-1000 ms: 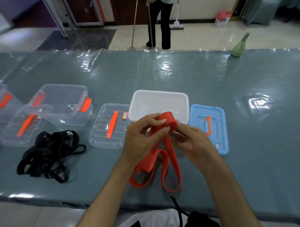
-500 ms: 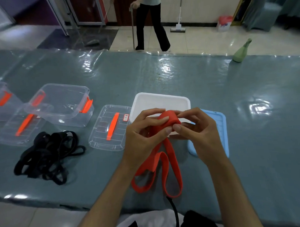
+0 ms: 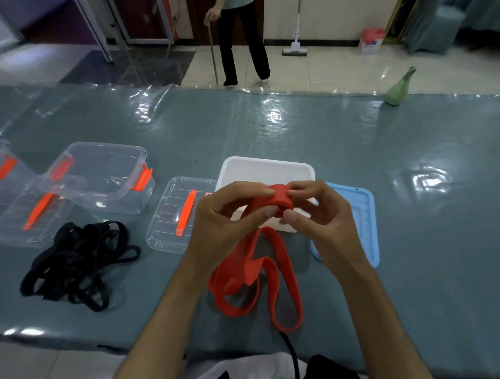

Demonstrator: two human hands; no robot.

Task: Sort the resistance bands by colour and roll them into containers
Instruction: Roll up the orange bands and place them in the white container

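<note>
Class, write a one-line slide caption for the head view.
Both hands, left hand and right hand, roll a red band over the white container.

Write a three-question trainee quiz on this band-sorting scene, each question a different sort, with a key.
1. True or false: both hands, left hand and right hand, hold the red band.
2. Where do the black bands lie? A) in the clear box B) on the table C) in the white box
3. Fill in: the blue lid lies to the ___ of the white box.

Key: 1 true; 2 B; 3 right.
</note>
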